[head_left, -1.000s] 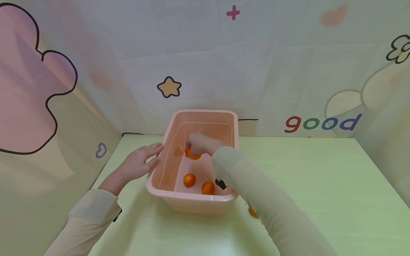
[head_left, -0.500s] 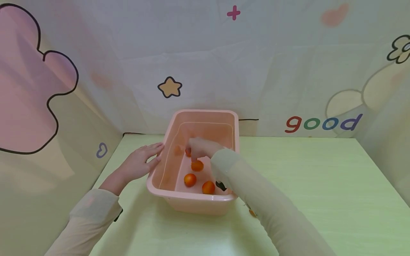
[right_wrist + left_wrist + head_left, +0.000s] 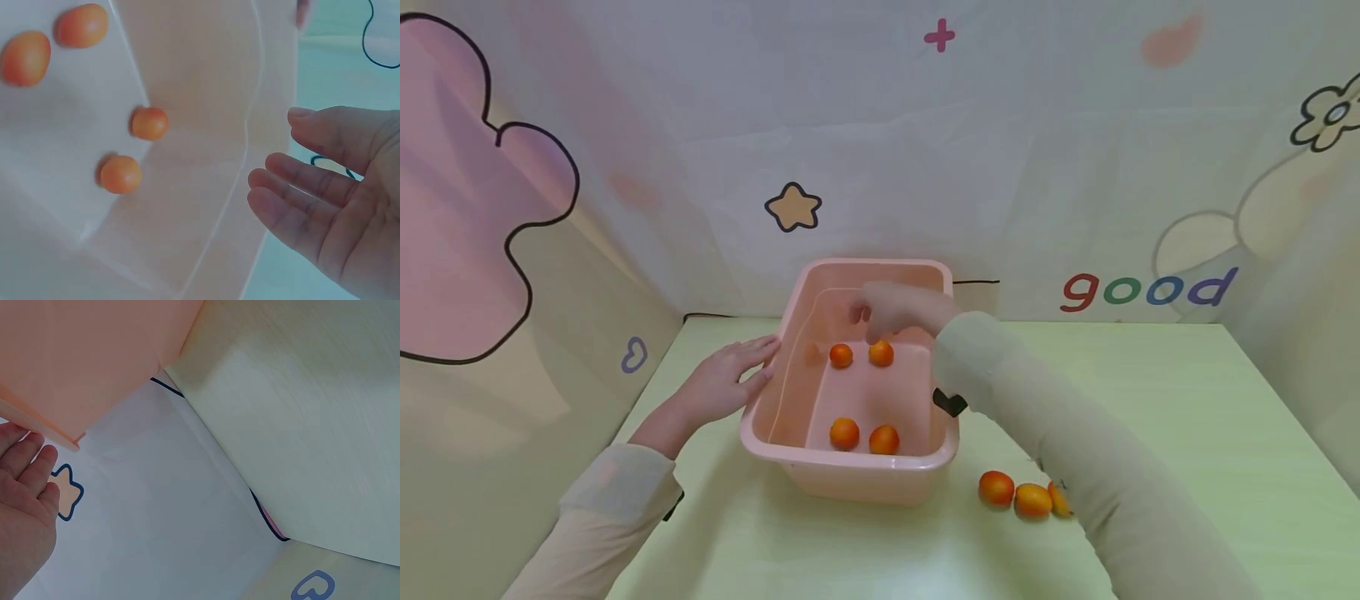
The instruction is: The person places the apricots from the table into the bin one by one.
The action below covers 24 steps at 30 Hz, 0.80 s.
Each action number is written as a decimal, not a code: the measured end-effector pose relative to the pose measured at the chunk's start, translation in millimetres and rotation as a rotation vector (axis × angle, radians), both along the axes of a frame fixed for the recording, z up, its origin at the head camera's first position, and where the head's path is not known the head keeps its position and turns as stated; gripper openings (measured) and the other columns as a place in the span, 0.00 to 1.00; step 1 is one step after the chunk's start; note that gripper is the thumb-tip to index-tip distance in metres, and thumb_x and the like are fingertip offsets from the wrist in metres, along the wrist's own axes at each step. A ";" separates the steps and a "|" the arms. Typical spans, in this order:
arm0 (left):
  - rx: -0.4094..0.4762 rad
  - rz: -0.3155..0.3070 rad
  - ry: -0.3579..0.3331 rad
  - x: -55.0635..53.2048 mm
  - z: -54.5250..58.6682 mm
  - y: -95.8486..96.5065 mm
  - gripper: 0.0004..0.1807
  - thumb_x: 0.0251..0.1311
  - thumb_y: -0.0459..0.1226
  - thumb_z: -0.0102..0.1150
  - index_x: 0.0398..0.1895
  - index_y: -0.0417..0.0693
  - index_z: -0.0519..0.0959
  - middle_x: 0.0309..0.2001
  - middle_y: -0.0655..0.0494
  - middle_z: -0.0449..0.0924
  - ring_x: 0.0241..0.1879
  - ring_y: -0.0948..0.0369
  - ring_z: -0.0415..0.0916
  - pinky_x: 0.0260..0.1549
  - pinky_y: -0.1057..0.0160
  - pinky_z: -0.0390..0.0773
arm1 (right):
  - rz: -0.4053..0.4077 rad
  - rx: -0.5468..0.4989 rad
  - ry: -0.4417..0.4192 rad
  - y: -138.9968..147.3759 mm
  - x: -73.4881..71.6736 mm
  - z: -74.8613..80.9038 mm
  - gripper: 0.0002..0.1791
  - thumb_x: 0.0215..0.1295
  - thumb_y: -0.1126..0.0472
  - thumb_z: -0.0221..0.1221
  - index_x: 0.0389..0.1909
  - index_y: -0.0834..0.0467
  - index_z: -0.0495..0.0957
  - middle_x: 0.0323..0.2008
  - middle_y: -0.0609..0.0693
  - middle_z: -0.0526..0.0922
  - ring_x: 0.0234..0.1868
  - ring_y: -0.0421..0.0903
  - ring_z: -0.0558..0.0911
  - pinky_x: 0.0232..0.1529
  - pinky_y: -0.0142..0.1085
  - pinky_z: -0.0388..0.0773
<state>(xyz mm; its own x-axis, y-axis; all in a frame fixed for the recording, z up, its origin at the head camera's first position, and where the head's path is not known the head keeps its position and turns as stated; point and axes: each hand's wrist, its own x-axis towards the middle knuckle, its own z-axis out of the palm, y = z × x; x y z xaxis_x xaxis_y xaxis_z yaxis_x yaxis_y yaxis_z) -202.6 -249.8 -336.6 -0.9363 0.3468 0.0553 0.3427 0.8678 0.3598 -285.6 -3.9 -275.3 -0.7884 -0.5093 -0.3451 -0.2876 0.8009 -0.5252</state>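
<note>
A pink plastic tub holds several small, glossy orange fruits. Two sit toward its back, one at the left and another beneath my right hand; a fruit and its neighbour lie by the front wall. My right hand hovers inside the tub, above the back pair. The right wrist view shows that hand with loosely bent fingers, thumb apart, and nothing in it. My left hand rests its fingertips against the left rim; in the left wrist view its fingers touch the rim's underside.
On the pale green table, right of the tub, lie an orange fruit, a yellower one and a third partly hidden by the right sleeve. Behind stands a printed cloth backdrop.
My right hand has let go of a fruit, then risen and moved back and right. The fruit has shifted from mid-tub to the back right. Table fruits show more. The left hand stays put.
</note>
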 end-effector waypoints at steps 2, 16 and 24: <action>-0.001 0.002 -0.004 -0.4 -0.3 -0.3 0.26 0.62 0.42 0.45 0.64 0.46 0.59 0.65 0.46 0.57 0.62 0.41 0.54 0.57 0.37 0.54 | 0.090 0.037 0.091 6.2 -1.3 2.1 0.19 0.51 0.67 0.59 0.46 0.51 0.73 0.46 0.47 0.74 0.43 0.46 0.72 0.41 0.32 0.76; -0.003 0.001 -0.001 -2.2 -1.7 -0.7 0.27 0.62 0.42 0.45 0.64 0.46 0.59 0.65 0.46 0.57 0.63 0.42 0.54 0.59 0.38 0.52 | 0.207 -0.089 0.163 77.8 7.1 7.9 0.19 0.56 0.68 0.53 0.51 0.60 0.71 0.50 0.54 0.74 0.49 0.51 0.73 0.47 0.40 0.76; -0.004 0.007 -0.004 -1.5 -1.8 0.0 0.27 0.62 0.42 0.45 0.64 0.46 0.58 0.65 0.46 0.56 0.63 0.42 0.54 0.58 0.38 0.52 | 0.145 -0.128 0.156 121.7 19.5 -6.8 0.17 0.54 0.64 0.57 0.47 0.55 0.75 0.45 0.51 0.78 0.43 0.47 0.77 0.40 0.37 0.79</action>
<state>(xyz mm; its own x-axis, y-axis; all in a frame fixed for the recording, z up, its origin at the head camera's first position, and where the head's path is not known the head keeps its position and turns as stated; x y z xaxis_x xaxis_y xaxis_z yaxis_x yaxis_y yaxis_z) -204.1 -249.8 -338.4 -0.9389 0.3406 0.0499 0.3352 0.8715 0.3579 -266.1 117.8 -282.1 -0.7426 -0.6527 -0.1501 -0.4803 0.6752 -0.5599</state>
